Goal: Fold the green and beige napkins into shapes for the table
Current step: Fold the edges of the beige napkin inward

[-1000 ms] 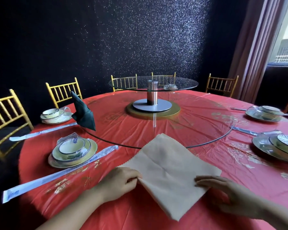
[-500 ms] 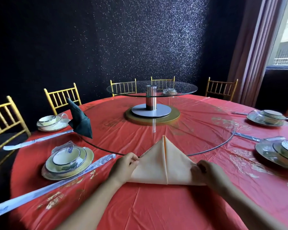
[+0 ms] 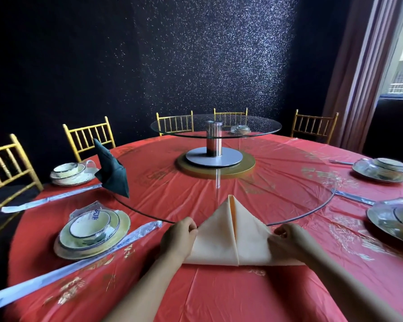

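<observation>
Both forearms [image 3: 137,287] run off the bottom edge. The left hand [image 3: 178,238] pinches the left edge of the beige napkin [image 3: 219,240] and the right hand [image 3: 286,242] pinches its right edge. The right forearm hides that lower corner. The napkin lies folded to a peak on the red table [image 3: 219,296], its tip past the glass turntable's [image 3: 289,182] near rim. One green napkin [image 3: 112,173] stands folded at the left rim. Four place settings [image 3: 91,231] show, the near right one cut off. Five gold chairs [image 3: 89,138] stand behind.
</observation>
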The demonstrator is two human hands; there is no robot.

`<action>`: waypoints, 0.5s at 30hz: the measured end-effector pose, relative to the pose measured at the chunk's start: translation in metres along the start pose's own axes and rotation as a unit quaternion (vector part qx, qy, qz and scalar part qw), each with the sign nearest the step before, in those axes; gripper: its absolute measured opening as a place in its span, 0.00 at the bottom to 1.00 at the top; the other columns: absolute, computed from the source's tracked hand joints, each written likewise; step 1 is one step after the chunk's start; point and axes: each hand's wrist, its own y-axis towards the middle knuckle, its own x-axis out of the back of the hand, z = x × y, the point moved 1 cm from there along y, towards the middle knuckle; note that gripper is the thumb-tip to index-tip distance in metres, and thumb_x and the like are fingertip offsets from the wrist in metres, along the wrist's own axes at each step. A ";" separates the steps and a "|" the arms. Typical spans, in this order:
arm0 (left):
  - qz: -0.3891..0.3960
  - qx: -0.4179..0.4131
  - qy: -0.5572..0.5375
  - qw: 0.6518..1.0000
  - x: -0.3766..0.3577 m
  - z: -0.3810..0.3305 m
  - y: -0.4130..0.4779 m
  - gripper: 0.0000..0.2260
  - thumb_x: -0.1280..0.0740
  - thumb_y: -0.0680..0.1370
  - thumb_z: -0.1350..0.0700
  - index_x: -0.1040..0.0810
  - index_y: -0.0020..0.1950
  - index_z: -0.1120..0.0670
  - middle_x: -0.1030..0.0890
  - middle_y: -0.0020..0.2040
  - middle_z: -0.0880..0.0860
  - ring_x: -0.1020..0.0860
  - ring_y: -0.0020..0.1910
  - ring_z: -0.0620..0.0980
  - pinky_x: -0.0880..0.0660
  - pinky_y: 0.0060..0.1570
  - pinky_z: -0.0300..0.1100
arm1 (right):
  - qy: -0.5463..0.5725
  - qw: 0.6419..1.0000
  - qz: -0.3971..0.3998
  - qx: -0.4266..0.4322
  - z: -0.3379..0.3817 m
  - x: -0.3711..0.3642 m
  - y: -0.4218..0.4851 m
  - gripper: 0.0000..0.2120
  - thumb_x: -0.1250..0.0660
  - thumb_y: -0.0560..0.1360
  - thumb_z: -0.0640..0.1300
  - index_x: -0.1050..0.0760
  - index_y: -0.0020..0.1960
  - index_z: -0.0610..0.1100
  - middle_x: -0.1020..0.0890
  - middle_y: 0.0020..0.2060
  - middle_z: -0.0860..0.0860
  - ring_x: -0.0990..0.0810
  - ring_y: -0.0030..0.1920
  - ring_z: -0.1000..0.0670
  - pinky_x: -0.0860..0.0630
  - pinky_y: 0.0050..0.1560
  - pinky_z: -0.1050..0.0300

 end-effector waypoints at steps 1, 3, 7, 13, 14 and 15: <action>0.015 0.005 -0.025 1.000 0.001 0.001 0.000 0.04 0.37 0.75 0.59 0.24 0.43 0.52 0.19 0.43 0.53 0.22 0.46 0.54 0.28 0.43 0.43 | -0.007 1.000 0.012 0.004 0.001 0.003 -0.003 0.05 0.33 0.72 0.45 0.24 0.39 0.46 0.20 0.38 0.47 0.21 0.46 0.48 0.36 0.37 0.60; 0.044 0.004 -0.054 0.998 0.003 0.003 -0.004 0.04 0.36 0.74 0.60 0.22 0.44 0.52 0.22 0.39 0.51 0.21 0.46 0.54 0.27 0.46 0.44 | -0.012 0.999 0.033 0.006 0.000 0.008 -0.013 0.11 0.33 0.71 0.45 0.28 0.31 0.50 0.22 0.33 0.48 0.22 0.42 0.50 0.37 0.35 0.59; 0.120 -0.003 -0.071 0.990 0.010 0.010 -0.031 0.13 0.35 0.73 0.61 0.26 0.33 0.45 0.24 0.35 0.46 0.25 0.38 0.46 0.29 0.42 0.39 | -0.055 0.995 0.078 0.012 -0.009 0.017 -0.054 0.12 0.33 0.71 0.48 0.31 0.31 0.54 0.24 0.30 0.56 0.27 0.33 0.58 0.35 0.31 0.64; 0.103 -0.055 0.053 0.992 0.020 0.003 -0.075 0.07 0.39 0.75 0.57 0.23 0.45 0.46 0.21 0.46 0.45 0.23 0.48 0.46 0.29 0.46 0.39 | -0.065 0.995 0.056 0.050 -0.016 0.015 -0.108 0.09 0.35 0.72 0.54 0.31 0.34 0.57 0.23 0.33 0.58 0.23 0.39 0.59 0.27 0.41 0.63; 0.071 -0.083 0.096 0.989 0.020 -0.003 -0.081 0.09 0.40 0.76 0.55 0.23 0.51 0.47 0.22 0.52 0.45 0.25 0.53 0.46 0.30 0.51 0.39 | -0.065 0.995 0.040 0.056 -0.016 0.014 -0.111 0.09 0.35 0.71 0.54 0.32 0.34 0.58 0.23 0.33 0.58 0.22 0.39 0.58 0.26 0.42 0.62; 0.042 -0.131 0.113 0.984 0.020 -0.009 -0.086 0.12 0.42 0.76 0.52 0.24 0.56 0.46 0.24 0.56 0.45 0.27 0.57 0.46 0.31 0.56 0.39 | -0.071 0.995 0.028 0.060 -0.016 0.013 -0.113 0.09 0.35 0.71 0.54 0.32 0.34 0.59 0.23 0.34 0.58 0.22 0.39 0.58 0.26 0.43 0.61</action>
